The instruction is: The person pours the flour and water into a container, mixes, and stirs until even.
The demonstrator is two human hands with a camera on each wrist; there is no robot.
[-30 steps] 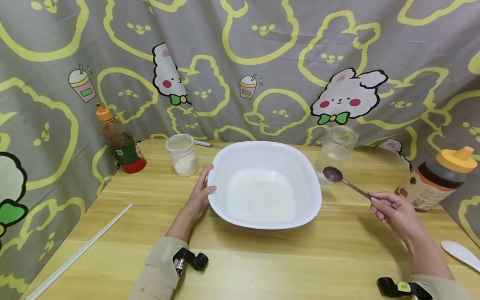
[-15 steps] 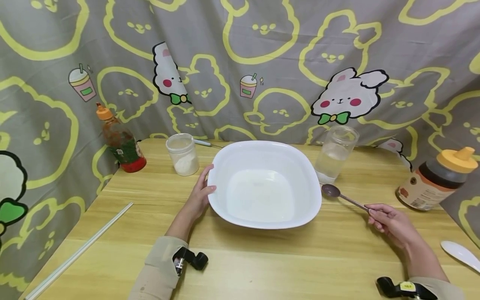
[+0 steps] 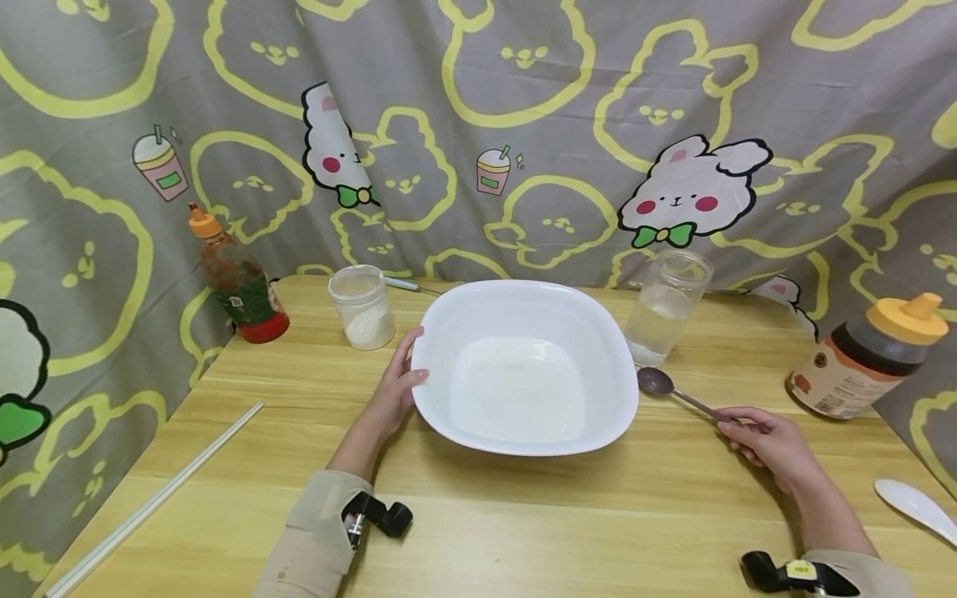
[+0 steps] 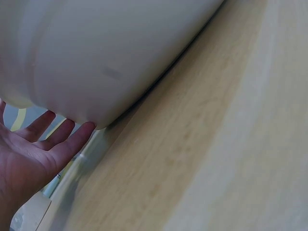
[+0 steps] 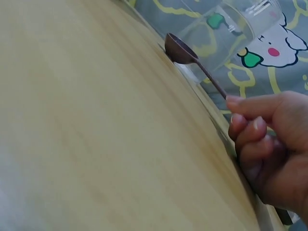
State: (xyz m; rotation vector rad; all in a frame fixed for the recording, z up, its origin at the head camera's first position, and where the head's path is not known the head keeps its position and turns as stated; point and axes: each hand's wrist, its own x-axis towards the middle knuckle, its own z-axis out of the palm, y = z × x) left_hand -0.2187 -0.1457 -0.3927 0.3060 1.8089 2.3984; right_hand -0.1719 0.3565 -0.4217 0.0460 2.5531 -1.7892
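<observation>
A wooden table (image 3: 523, 515) carries a white bowl (image 3: 523, 365), glass (image 3: 665, 307), jar (image 3: 362, 307), two bottles (image 3: 239, 282) and spoons (image 3: 676, 392).

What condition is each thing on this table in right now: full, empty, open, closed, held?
White bowl: upright, looks empty, left hand touching its rim.
Spoon: bowl end on the table, handle pinched by the right hand.
Clear glass jar: upright, no lid.
Powder jar: upright, partly full.
Sauce bottle: upright, capped.
Honey bottle: capped, leaning.

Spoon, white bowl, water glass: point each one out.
spoon (image 3: 658, 382), head view, on its bowl end.
white bowl (image 3: 523, 390), head view, on its inner floor.
water glass (image 3: 665, 311), head view, on its clear wall.
</observation>
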